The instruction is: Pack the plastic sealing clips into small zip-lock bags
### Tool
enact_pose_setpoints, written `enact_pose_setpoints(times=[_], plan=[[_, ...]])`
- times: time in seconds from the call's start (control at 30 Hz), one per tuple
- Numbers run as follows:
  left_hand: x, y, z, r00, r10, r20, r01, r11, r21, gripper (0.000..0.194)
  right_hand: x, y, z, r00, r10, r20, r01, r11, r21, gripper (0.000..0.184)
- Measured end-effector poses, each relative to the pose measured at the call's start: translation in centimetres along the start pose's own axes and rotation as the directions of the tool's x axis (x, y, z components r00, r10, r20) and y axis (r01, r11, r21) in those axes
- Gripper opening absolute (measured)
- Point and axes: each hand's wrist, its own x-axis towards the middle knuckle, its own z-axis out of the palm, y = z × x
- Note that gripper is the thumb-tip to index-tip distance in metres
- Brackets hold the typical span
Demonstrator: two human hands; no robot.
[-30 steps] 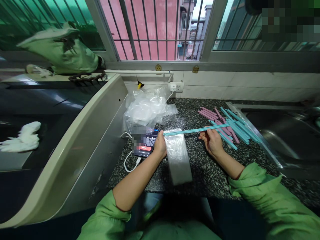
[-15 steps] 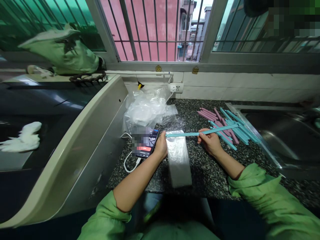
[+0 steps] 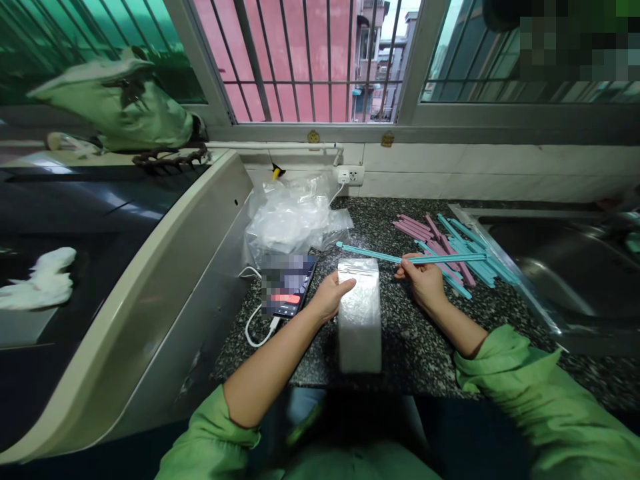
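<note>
- A home kitchen, seen from above by someone standing at a dark speckled stone counter (image 3: 400,347).
- A stainless steel sink (image 3: 560,267) is set into the counter on the right.
- On the left stands a large appliance (image 3: 150,280) with a dark glass top and a curved metal side, possibly a stove; the view there is warped.
- White wall tiles (image 3: 475,177) run behind the counter, with a wall socket (image 3: 349,175) fitted in them.
- Above is a sliding window (image 3: 310,67) with metal bars, looking out at pink and grey residential buildings close by.
- A charging phone (image 3: 287,283) and crumpled clear plastic bags (image 3: 293,217) lie on the counter, household clutter.
</note>
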Motion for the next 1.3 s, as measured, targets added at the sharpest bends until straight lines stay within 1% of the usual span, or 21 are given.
enact_pose_setpoints(times=[0.1,0.23,0.37,0.57,0.7,0.87,1.0,1.13,1.2,1.3], plan=[[-0.1,0.0,0.0,1.000,-0.011,0.017,0.010,1.000,0.029,0.045,-0.4,0.1,0.3,0.999,0.033,0.038,-0.031,0.999,-0.041,0.031],[0.0,-0.1,0.0,0.998,-0.061,0.023,0.059,0.996,0.073,0.046,-1.2,0.1,0.8,0.993,0.049,0.107,-0.041,0.997,-0.071,0.031],[0.1,-0.2,0.0,0.995,-0.097,-0.013,0.098,0.992,0.084,0.047,-1.7,0.0,1.1,0.989,0.043,0.142,-0.033,0.997,-0.070,0.030],[0.3,-0.3,0.0,0.993,-0.108,-0.048,0.111,0.992,0.055,0.046,-2.1,-0.1,1.2,0.981,0.061,0.182,-0.046,0.995,-0.087,0.030],[0.4,-0.2,0.0,0.988,-0.126,-0.089,0.130,0.991,0.035,0.045,-2.3,-0.1,1.2,0.976,0.067,0.205,-0.047,0.994,-0.102,0.031],[0.3,0.0,0.1,0.983,-0.128,-0.134,0.128,0.992,-0.011,0.037,-2.2,-0.4,1.1,0.971,0.062,0.231,-0.031,0.990,-0.135,0.034],[0.2,0.1,0.3,0.981,-0.101,-0.165,0.098,0.995,-0.022,0.031,-2.2,-0.7,1.1,0.978,0.003,0.207,0.023,0.992,-0.125,0.039],[0.1,0.2,0.4,0.980,-0.096,-0.175,0.094,0.995,-0.016,0.028,-2.3,-0.8,1.1,0.982,-0.082,0.170,0.104,0.986,-0.129,0.034],[0.1,0.1,0.4,0.979,-0.096,-0.183,0.095,0.995,-0.015,0.028,-2.4,-0.8,1.0,0.980,-0.118,0.163,0.146,0.974,-0.174,0.030],[0.0,0.0,0.4,0.980,-0.089,-0.178,0.089,0.996,-0.011,0.030,-2.4,-0.9,0.7,0.975,-0.162,0.153,0.201,0.935,-0.291,0.023]])
